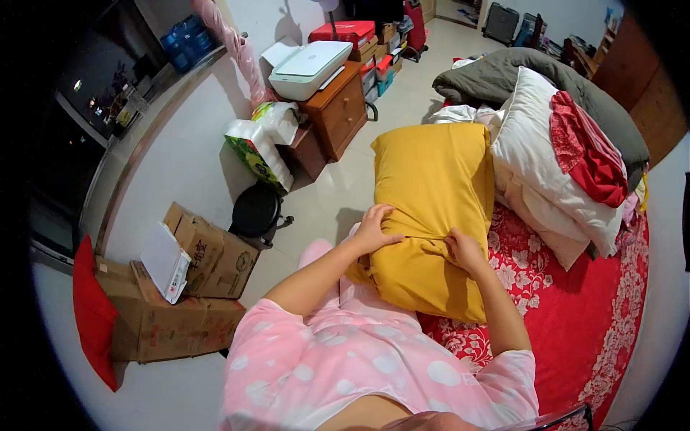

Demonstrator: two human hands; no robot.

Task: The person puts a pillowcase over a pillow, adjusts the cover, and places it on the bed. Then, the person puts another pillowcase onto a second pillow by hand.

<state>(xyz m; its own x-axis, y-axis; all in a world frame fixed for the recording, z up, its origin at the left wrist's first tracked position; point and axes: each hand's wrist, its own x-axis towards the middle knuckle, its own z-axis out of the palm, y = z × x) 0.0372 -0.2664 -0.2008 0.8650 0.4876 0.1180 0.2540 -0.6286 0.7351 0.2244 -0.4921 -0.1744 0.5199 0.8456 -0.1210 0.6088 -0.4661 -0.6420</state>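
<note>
A plump pillow in a yellow pillowcase lies at the edge of the bed, partly over my lap. A crease or opening edge runs across its middle, with loose cloth bunched below it. My left hand rests on the pillow's left side, thumb and fingers apart. At the right end of the crease, my right hand has its fingers curled together on the yellow cloth. White pillows are stacked just right of it, with a red patterned cloth draped on top.
A red floral sheet covers the bed, and a grey-green quilt is heaped at the back. To the left stand cardboard boxes, a black round stool, tissue packs and a wooden cabinet bearing a white printer.
</note>
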